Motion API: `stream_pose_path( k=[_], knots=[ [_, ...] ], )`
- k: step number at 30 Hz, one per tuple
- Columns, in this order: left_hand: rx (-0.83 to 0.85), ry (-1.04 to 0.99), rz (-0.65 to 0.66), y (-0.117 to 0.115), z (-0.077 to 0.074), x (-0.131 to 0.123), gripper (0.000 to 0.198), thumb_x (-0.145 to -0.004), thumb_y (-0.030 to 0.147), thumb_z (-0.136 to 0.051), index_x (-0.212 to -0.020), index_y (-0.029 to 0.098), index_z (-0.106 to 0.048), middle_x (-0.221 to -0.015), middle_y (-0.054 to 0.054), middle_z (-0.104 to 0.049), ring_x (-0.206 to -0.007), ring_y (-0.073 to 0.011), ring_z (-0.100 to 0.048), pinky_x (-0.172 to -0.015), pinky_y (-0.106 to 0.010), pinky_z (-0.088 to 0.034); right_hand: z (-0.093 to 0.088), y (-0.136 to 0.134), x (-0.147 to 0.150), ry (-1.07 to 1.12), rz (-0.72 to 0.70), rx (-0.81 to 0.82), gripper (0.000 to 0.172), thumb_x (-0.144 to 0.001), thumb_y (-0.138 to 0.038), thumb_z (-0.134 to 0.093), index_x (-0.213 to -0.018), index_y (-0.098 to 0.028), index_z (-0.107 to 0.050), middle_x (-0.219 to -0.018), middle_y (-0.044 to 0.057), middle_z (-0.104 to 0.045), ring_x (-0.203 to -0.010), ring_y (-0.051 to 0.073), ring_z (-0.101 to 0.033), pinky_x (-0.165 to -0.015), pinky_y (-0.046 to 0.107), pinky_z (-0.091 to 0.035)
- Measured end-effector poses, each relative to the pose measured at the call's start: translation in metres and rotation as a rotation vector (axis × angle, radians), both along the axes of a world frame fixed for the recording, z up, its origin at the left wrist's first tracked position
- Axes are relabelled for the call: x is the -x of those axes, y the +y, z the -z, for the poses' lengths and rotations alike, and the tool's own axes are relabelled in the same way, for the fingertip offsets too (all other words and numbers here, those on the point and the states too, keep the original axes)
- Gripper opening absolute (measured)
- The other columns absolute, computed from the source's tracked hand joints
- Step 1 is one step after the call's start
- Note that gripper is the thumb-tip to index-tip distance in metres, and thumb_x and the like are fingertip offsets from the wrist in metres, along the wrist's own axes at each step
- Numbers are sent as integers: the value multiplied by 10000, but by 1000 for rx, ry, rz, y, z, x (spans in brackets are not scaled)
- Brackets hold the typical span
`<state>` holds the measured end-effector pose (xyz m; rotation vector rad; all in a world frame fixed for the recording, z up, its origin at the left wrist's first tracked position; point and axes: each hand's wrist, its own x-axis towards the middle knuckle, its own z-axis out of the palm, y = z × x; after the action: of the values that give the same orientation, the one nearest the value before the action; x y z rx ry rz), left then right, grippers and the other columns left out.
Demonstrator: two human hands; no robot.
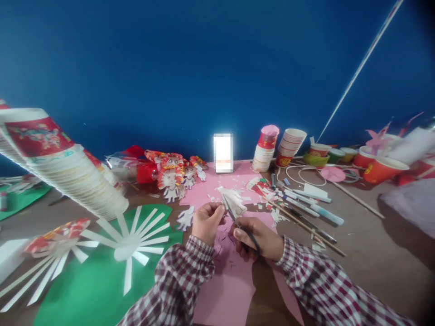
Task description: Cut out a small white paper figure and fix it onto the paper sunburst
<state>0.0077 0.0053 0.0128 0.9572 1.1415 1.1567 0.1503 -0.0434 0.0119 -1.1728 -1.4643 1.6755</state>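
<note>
My left hand (206, 222) pinches a small white paper cut-out (234, 200) and holds it up over the pink paper sheet (224, 290). My right hand (258, 238) is closed round the black handles of scissors (239, 220), whose blades point up into the paper piece. Both sleeves are red and white check. Small paper scraps lie scattered on the pink sheet around my hands.
A leaning stack of paper cups (57, 158) fills the left. A cut-open white cup with splayed strips (131, 237) lies on green paper (91, 280). Behind stand decorated paper figures (175, 174), a phone (223, 153), cup stacks (267, 149) and markers and sticks (306, 206).
</note>
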Motion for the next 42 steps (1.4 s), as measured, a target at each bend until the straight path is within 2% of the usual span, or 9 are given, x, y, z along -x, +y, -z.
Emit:
stream_pose_path(
  k=[6, 13, 23, 42],
  knots=[
    [17, 29, 36, 0, -1, 2, 239, -625, 339, -620, -689, 113, -573, -602, -11, -586, -486, -63, -510, -456, -175, -448, -2, 0, 0, 0, 2, 1, 369, -733, -516, -509, -782, -153, -460, -562, -10, -553, -426, 99, -549, -305, 141, -395],
    [-77, 186, 40, 2, -2, 6, 236, -653, 349, -585, -747, 132, -572, -630, -17, -590, -546, -94, -529, -395, -161, -425, 2, 0, -1, -7, -4, -1, 370, -737, -516, -503, -794, -153, -464, -569, -9, -558, -424, 94, -545, -303, 134, -381],
    [-66, 110, 72, 3, -3, 6, 196, -649, 297, -592, -710, 112, -578, -587, -9, -601, -482, -68, -527, -472, -184, -462, -1, -1, 0, -10, -3, 4, 344, -752, -489, -504, -784, -150, -456, -555, -14, -545, -416, 88, -536, -305, 131, -391],
    [-14, 60, 125, 4, -9, 10, 190, -621, 284, -622, -661, 100, -591, -546, -14, -597, -435, -57, -504, -444, -177, -436, -1, -2, 2, 9, 25, 24, 360, -738, -494, -516, -810, -143, -481, -533, -19, -529, -407, 86, -520, -313, 145, -401]
  ],
)
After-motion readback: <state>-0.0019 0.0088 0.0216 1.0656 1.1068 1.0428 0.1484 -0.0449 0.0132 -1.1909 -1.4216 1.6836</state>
